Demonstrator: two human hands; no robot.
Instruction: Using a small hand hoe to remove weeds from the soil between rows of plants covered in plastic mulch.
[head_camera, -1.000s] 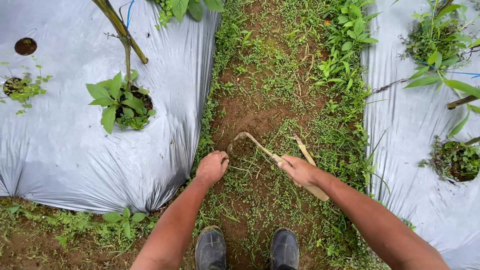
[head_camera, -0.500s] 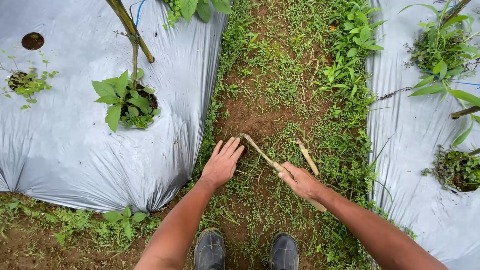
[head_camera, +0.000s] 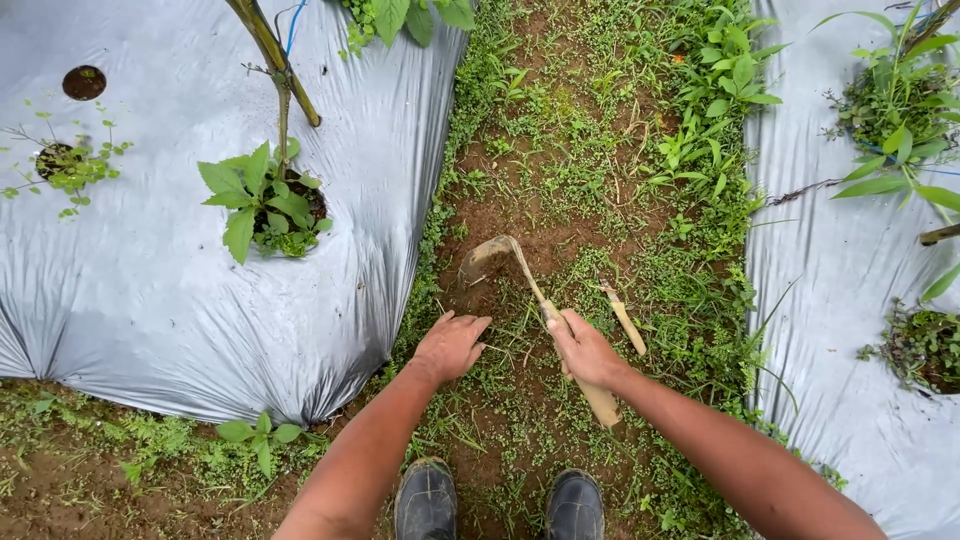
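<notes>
My right hand (head_camera: 585, 350) grips the wooden handle of a small hand hoe (head_camera: 528, 282). Its muddy blade rests on bare soil among low weeds, ahead of my hands. My left hand (head_camera: 450, 345) lies palm down on the weedy ground just left of the handle, fingers spread forward, holding nothing I can see. A second short wooden-handled tool (head_camera: 624, 317) lies on the grass right of my right hand. My two dark boots (head_camera: 500, 500) stand at the bottom of the view.
Silver plastic mulch sheets (head_camera: 150, 300) cover raised beds on both sides of the grassy path. Leafy seedlings (head_camera: 262, 205) grow from holes in the left sheet beside a slanted bamboo stake (head_camera: 275, 55). More plants (head_camera: 900, 110) grow on the right sheet.
My left hand has moved from the path's left side toward the hoe and flattened on the ground. The hoe blade now sits slightly farther forward on the soil.
</notes>
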